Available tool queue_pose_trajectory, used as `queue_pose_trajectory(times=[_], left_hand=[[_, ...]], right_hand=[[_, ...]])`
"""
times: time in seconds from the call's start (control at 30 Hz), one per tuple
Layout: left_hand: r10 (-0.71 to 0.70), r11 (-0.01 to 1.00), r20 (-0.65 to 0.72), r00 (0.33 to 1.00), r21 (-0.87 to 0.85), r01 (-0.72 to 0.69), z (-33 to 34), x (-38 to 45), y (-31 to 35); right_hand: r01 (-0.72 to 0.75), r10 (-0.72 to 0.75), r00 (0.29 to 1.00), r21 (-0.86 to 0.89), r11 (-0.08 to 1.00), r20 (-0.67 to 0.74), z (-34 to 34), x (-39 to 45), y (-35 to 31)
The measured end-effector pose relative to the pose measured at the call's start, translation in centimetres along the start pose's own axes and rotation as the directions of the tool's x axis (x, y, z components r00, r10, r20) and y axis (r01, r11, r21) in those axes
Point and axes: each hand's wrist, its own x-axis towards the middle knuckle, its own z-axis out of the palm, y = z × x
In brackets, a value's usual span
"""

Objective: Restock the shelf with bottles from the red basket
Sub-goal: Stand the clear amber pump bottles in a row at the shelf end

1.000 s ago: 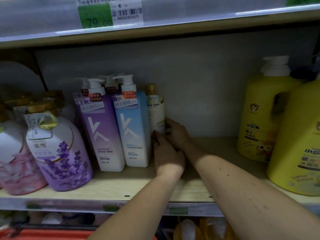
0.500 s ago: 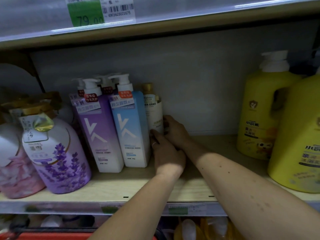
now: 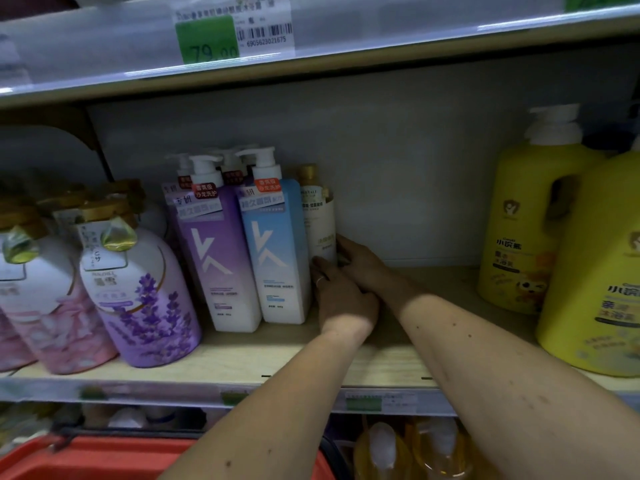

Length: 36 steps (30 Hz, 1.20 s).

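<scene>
Shelf (image 3: pixel 242 358) mid-restock: lavender bottle (image 3: pixel 145 299) at left edge, blue pump bottle (image 3: pixel 277 258), then cream bottle (image 3: pixel 320 230) toward the back. Left hand (image 3: pixel 341 299) and right hand (image 3: pixel 360 261) both curl round its base. Red basket (image 3: pixel 86 459) below. Next: let go, fetch another.

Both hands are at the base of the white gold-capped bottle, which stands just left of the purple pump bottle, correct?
Not quite. In the head view both hands, left and right, are at the white gold-capped bottle, but it stands just right of the blue pump bottle, not beside the purple pump bottle.
</scene>
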Motion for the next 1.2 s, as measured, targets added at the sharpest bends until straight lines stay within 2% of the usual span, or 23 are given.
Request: queue_pose_trajectory(times=[0.13, 0.3, 0.37, 0.47, 0.57, 0.63, 0.8, 0.97, 1.07, 1.13, 1.2], left_hand=[[-0.027, 1.0, 0.073, 0.997, 0.002, 0.027, -1.5, -1.0, 0.7], [0.003, 1.0, 0.191, 0.982, -0.023, 0.001, -5.1, -5.1, -0.5], [0.052, 0.998, 0.245, 0.968, -0.057, -0.039, -7.6, -7.5, -1.7], [0.136, 0.98, 0.335, 0.932, -0.186, -0.076, -11.6, -11.4, -4.0], [0.104, 0.972, 0.366, 0.925, -0.234, -0.017, -16.1, -15.1, -6.4], [0.046, 0.962, 0.368, 0.929, -0.267, 0.058, -18.8, -17.4, -7.9], [-0.07, 0.974, 0.4, 0.914, -0.168, 0.149, -22.2, -22.0, -11.9], [-0.122, 0.986, 0.492, 0.862, -0.04, 0.162, -22.7, -24.6, -17.9], [-0.141, 0.983, 0.578, 0.803, 0.181, 0.042, -22.5, -25.5, -20.8], [-0.132, 0.897, 0.587, 0.798, 0.413, -0.155, -22.1, -25.9, -22.6], [-0.139, 0.79, 0.593, 0.793, 0.55, -0.273, -21.5, -26.2, -24.2]], right_hand=[[-0.08, 0.08, 0.997, 0.086, 0.993, 0.002, -0.9, -1.2, -0.6], [-0.15, 0.15, 0.976, 0.012, 0.989, -0.159, -2.2, -4.7, -4.1], [-0.144, 0.141, 0.974, -0.007, 0.99, -0.18, -2.4, -7.3, -5.9], [-0.139, 0.138, 0.99, -0.028, 0.99, -0.035, -1.9, -12.0, -8.7], [-0.171, 0.164, 0.963, 0.015, 0.985, 0.213, -0.3, -16.3, -11.0], [-0.183, 0.171, 0.925, 0.003, 0.983, 0.339, 1.3, -18.4, -11.9], [-0.219, 0.224, 0.777, -0.081, 0.972, 0.588, 7.3, -21.8, -11.4], [-0.217, 0.309, 0.649, -0.221, 0.951, 0.695, 14.9, -24.0, -8.8], [-0.195, 0.383, 0.568, -0.333, 0.923, 0.728, 19.1, -24.7, -6.8], [-0.171, 0.458, 0.5, -0.435, 0.884, 0.735, 21.5, -25.2, -5.4], [-0.161, 0.537, 0.413, -0.521, 0.838, 0.736, 23.6, -25.9, -4.0]])
